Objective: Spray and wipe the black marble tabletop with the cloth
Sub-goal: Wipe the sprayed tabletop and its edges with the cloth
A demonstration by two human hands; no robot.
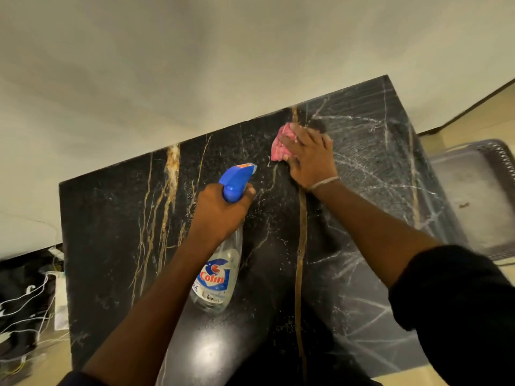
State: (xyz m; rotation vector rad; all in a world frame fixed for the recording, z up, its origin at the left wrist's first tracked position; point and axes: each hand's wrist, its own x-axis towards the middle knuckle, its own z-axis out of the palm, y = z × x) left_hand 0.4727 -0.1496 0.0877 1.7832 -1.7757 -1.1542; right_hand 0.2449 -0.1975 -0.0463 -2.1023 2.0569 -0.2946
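Observation:
The black marble tabletop (111, 232) with gold and white veins fills the middle of the view and is speckled with spray droplets. My left hand (220, 213) grips the neck of a clear spray bottle (216, 277) with a blue trigger head pointing toward the far edge. My right hand (309, 154) presses flat on a pink cloth (280, 144) near the table's far edge. Smeared wet streaks show to the right of the cloth.
A pale wall (195, 65) runs along the table's far edge. A grey plastic chair (479, 190) stands to the right of the table. White cables (30, 302) and dark items lie on the floor at the left.

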